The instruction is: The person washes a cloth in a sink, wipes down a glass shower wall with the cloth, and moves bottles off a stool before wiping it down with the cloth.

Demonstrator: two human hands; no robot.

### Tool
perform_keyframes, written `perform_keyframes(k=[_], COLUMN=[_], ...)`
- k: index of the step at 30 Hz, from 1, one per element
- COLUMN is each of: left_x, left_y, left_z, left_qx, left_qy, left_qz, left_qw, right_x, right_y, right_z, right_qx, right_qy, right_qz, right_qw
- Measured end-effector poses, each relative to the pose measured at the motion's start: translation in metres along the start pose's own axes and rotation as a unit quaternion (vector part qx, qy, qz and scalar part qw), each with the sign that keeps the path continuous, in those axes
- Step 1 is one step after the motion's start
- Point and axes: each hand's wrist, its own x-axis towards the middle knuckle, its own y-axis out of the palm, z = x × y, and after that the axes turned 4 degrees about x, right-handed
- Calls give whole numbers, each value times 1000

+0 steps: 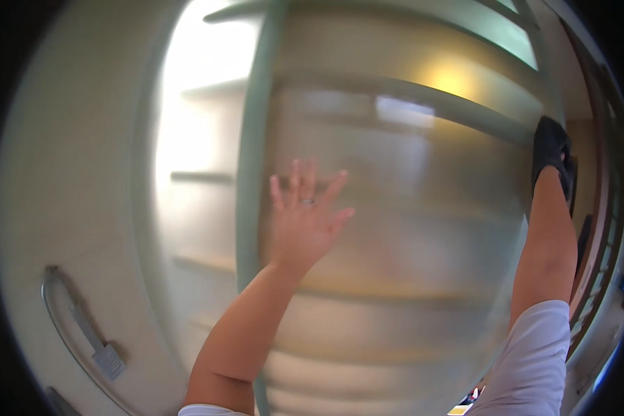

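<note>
My left hand is raised before a large frosted glass panel, its fingers spread and a ring on one of them. The palm faces the glass, and I cannot tell for sure whether it presses on it. Stretched up along the panel's right edge, my right hand is covered by something black, perhaps a glove or a dark cloth. Its fingers are hidden, so their grip does not show. Nothing appears in the left hand.
A hand shower with a grey hose hangs on the pale wall at left. A greenish upright edge runs beside the panel. Bright light comes through at upper left. Dark railing-like bars stand at far right.
</note>
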Motion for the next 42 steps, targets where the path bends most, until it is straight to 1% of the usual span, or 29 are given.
perform_keyframes(k=[1, 2, 4, 5, 6, 9, 10, 12, 13, 14, 15, 18, 20, 21, 22, 23, 24, 25, 26, 27, 30, 32, 33, 34, 38, 39, 40, 41, 42], left_x=[-1, -2, -11, -15, -20, -34, -39, -47, -47, -54, -65, -83, -95, -96, -97, -95, -96, -98, -101, -105, -125, -139, -149, -159, -203, -210, -216, -226, -238], left_y=[0, 0, 0, 5, 8, 3, -7, -36, -56, -65, -69, -71, -56, -50, -50, -52, -49, -47, -47, -47, -61, -68, -71, -76, -85, -91, -97, -100, -101], left_z=[0, 1, 10, 17, 26, 50, 62, 94, 103, 112, 123, 138, 149, 149, 144, 138, 134, 132, 133, 134, 141, 148, 153, 158, 193, 201, 209, 215, 219], left_qx=[-22, -41, -110, -160, -210, -197, -173, -168, -123, -205, -249, -196, -59, -74, -51, -27, -30, -33, -46, -61, -100, -105, -100, -95, -58, -85, -110, -93, -74], left_qy=[1, 3, 9, 14, 21, -46, -75, -124, -188, -273, -305, -318, -213, -187, -163, -128, -104, -77, -63, -49, -43, -63, -80, -96, -287, -335, -380, -418, -455], left_qz=[-8, -15, -59, -97, -137, -234, -248, -275, -255, -214, -162, -117, -115, -103, -45, -10, 4, 18, 20, 23, 24, 11, -1, -9, -102, -148, -196, -175, -155], left_qw=[1000, 999, 992, 982, 968, 951, 950, 938, 941, 916, 905, 920, 968, 974, 984, 991, 994, 996, 997, 997, 994, 992, 992, 991, 951, 926, 898, 887, 874], right_x=[20, 26, -12, -39, -72, -158, -205, -332, -352, -371, -366, -336, -305, -227, -174, -133, -76, -78, -50, -73, -70, -147, -177, -232, -420, -473, -507, -541, -565], right_y=[-32, -81, -208, -272, -334, -504, -540, -549, -551, -553, -554, -533, -509, -518, -504, -481, -463, -456, -452, -464, -526, -599, -638, -655, -688, -673, -658, -642, -581], right_z=[7, 1, -37, -49, -57, -3, 28, 60, 59, 59, 50, 30, 36, 73, 35, -2, -11, -36, -30, -43, -16, -20, -5, -13, 44, 65, 75, 85, 65], right_qx=[-156, -281, -513, -576, -606, -600, -709, -708, -721, -726, -749, -765, -733, -771, -758, -788, -758, -759, -766, -762, -715, -706, -719, -752, -683, -655, -597, -523, -701], right_qy=[-18, 34, 271, 356, 393, 296, 361, 529, 572, 611, 613, 568, 503, 406, 262, 179, 68, -68, -92, -98, -23, 58, 89, 178, 405, 416, 610, 767, 579], right_qz=[-37, -77, -104, -81, -73, -200, -87, -136, -105, -67, 27, 297, 453, 475, 555, 518, 473, 276, 210, 166, 235, 308, 363, 380, 436, 472, 382, 221, 361], right_qw=[987, 956, 808, 732, 687, 716, 599, 447, 378, 308, 248, 60, -64, -122, -222, -280, -443, -586, -601, -618, -658, -635, -587, -509, -423, -418, -355, -299, -206])
